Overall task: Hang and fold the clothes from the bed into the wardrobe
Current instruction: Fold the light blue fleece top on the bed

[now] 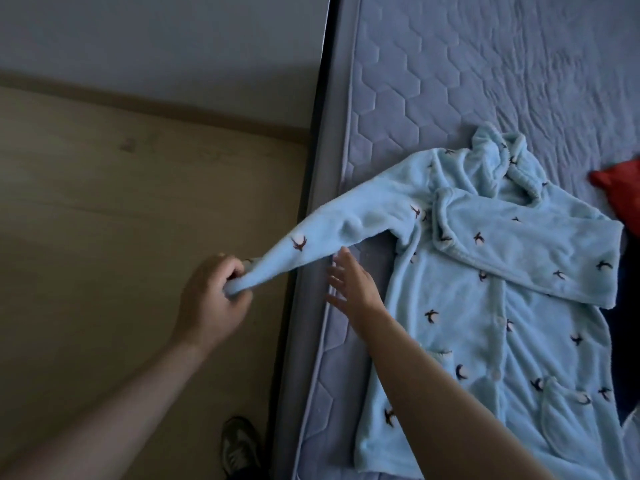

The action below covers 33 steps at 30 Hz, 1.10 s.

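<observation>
While the robe (pixel 485 289) lies face up on the bed (pixel 450 81), I've got my left hand (pixel 211 299) out past the mattress edge, over the floor (pixel 121 220). Fingers curled tight there, pinching the cuff of one sleeve (pixel 329 230) in a closed fist. That sleeve runs taut from the shoulder, across the bed's edge, down to my grip, lifted clear of the mattress along most of its length.

Right hand (pixel 353 289) now: it's flat and low over the bed's edge, just under the stretched sleeve and just beside the robe's side seam. Fingers spread, straight, holding nothing. Whether the palm actually touches the mattress, I cannot tell from here.

Robe itself is pale blue fleece with small dark birds all over it. Collar sits toward the far side, rumpled. The other sleeve (pixel 536 251) is folded across the chest, cuff near the right-hand side of the body. A line of buttons runs down the front, and I see pockets low on the body, nearest me.

Off to the far right, a red cloth (pixel 620 199) lies on the bed, just beside that folded sleeve's cuff. Something dark sits below it, by the robe's right-hand edge; too shadowed to name.

Down at the bottom, a shoe (pixel 239 445) on the floor, close to the bed frame.
</observation>
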Motion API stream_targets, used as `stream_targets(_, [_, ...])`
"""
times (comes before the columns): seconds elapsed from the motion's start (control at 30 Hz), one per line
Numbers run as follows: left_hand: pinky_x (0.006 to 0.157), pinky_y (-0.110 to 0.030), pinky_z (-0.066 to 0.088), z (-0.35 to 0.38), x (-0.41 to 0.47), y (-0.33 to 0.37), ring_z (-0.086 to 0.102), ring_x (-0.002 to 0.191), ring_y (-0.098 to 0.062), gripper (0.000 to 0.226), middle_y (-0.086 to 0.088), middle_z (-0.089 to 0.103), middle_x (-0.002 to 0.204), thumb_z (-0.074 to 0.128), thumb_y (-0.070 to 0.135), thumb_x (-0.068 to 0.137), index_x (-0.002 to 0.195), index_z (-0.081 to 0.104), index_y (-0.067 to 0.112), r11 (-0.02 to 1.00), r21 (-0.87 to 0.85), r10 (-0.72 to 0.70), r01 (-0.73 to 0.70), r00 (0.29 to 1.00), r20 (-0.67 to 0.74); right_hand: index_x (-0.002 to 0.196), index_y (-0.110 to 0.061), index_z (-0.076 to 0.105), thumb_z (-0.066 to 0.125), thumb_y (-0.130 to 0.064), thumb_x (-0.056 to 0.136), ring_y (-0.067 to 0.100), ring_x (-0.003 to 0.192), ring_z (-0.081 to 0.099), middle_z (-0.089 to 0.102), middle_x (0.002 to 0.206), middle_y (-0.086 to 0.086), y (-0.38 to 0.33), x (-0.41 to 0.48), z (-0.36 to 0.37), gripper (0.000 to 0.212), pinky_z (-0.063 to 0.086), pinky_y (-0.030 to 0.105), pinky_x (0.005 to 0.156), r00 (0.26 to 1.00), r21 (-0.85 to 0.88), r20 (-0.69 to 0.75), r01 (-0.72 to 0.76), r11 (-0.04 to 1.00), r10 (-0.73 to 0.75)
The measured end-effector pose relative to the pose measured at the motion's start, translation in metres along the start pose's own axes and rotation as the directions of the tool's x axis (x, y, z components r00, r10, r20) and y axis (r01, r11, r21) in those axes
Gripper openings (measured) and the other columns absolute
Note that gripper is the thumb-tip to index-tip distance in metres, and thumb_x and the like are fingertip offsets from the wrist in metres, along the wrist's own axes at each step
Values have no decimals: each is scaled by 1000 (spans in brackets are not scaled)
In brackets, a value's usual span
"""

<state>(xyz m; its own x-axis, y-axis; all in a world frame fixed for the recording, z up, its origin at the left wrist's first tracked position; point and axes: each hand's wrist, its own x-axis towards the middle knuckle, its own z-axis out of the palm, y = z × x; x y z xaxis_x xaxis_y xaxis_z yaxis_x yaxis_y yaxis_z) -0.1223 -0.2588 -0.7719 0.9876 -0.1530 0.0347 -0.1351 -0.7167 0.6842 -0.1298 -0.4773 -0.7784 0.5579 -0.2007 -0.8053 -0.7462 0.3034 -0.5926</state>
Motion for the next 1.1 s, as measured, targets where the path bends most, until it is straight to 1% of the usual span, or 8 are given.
stream_targets(0.07, [61, -24, 29, 3, -9, -15, 50, 76, -20, 15, 1, 53, 77, 62, 0, 67, 72, 54, 12, 989, 135, 30, -60, 976, 215, 105, -12, 61, 51, -42, 97, 20, 96, 55, 58, 103, 6, -12, 9, -5, 33, 50, 45, 94, 995, -16, -100, -20, 1000, 19])
stream_targets(0.27, [62, -22, 38, 39, -31, -51, 54, 81, -11, 15, 10, 54, 88, 66, 29, 83, 83, 52, 23, 944, 207, -329, 256, 769, 549, 118, -5, 52, 58, -35, 95, 31, 105, 59, 57, 115, 16, -11, 36, -27, 39, 53, 43, 91, 967, -88, -189, -189, 978, 170])
stream_targets(0.37, [66, -25, 42, 58, -27, -51, 60, 88, -11, 16, 9, 60, 91, 57, 40, 91, 84, 57, 26, 908, 74, -390, 412, 767, 510, 116, -3, 55, 60, -32, 93, 26, 92, 60, 58, 103, 11, -3, 51, -25, 36, 54, 38, 79, 955, -123, -231, -216, 969, 184])
stream_targets(0.47, [68, -24, 40, 67, -12, -47, 60, 93, -12, 9, 5, 62, 98, 52, 29, 96, 92, 59, 26, 886, -45, -396, 461, 804, 444, 106, -7, 60, 61, -28, 93, 26, 91, 62, 63, 100, 11, 0, 68, -20, 26, 51, 34, 73, 958, -38, -254, -150, 988, 136])
stream_targets(0.57, [75, -26, 43, 69, 14, -41, 61, 98, -15, 17, -1, 64, 108, 55, 21, 94, 108, 61, 14, 921, -72, -319, 382, 848, 423, 87, -14, 57, 62, -23, 92, 23, 86, 62, 63, 91, 6, -3, 81, -18, 11, 51, 34, 73, 944, 115, -307, -91, 989, 122])
stream_targets(0.77, [90, -27, 43, 80, 60, -7, 55, 114, -17, 30, 0, 59, 126, 50, 27, 97, 126, 55, 18, 955, -25, -265, 294, 892, 367, 94, -11, 56, 53, -10, 93, 26, 88, 60, 61, 96, 10, 4, 75, -25, 3, 52, 39, 76, 961, 289, -229, -83, 954, 153])
stream_targets(0.97, [100, -34, 40, 114, 109, 26, 49, 125, -25, 41, -5, 50, 140, 45, 31, 99, 138, 45, 18, 951, 5, -282, 309, 863, 420, 84, -5, 55, 44, 7, 89, 28, 71, 55, 54, 82, 17, 12, 69, -50, 17, 53, 41, 66, 950, 321, -231, -130, 938, 211])
stream_targets(1.1, [98, -36, 40, 141, 143, 18, 47, 125, -30, 46, -10, 49, 137, 50, 34, 97, 138, 43, 13, 939, 79, -323, 335, 778, 539, 100, -4, 60, 53, 0, 88, 28, 80, 58, 60, 88, 15, 1, 86, -58, 14, 53, 41, 80, 934, 489, -218, -145, 860, 282])
